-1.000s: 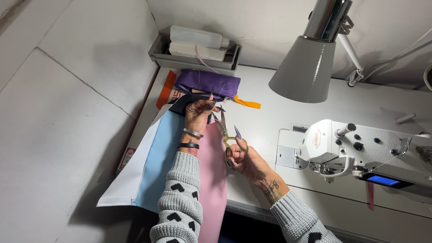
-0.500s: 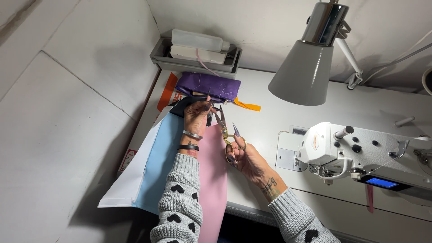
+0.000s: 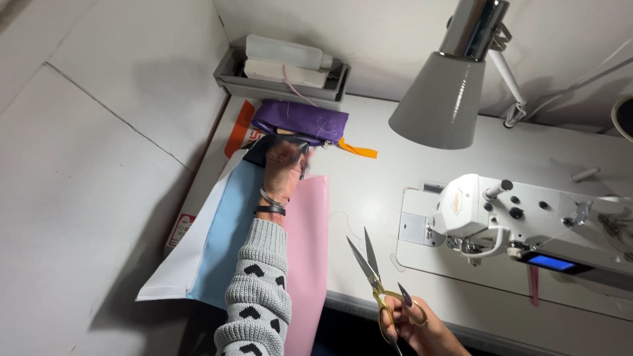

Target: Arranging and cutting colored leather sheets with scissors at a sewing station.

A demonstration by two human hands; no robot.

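Observation:
My left hand point(image 3: 283, 170) lies at the top end of a pink sheet point(image 3: 310, 231), just below a purple zip pouch point(image 3: 300, 120) and beside a black piece point(image 3: 256, 150). Its fingers are curled, and whether they grip anything is unclear. My right hand point(image 3: 412, 326) is low at the table's front edge. It holds gold-handled scissors point(image 3: 369, 267) with the blades parted and pointing up and left, apart from the pink sheet. A light blue sheet point(image 3: 224, 231) and a white sheet point(image 3: 175, 273) lie under the left forearm.
A white sewing machine point(image 3: 527, 217) stands on the right. A grey desk lamp point(image 3: 438, 102) hangs over the table's middle. A grey tray point(image 3: 231, 71) with white bottles sits against the back wall, and an orange strip point(image 3: 359, 149) lies next to the pouch.
My right hand has drawn the scissors away from the left hand, down and to the right towards the table's front edge. The left hand has stayed near the pouch.

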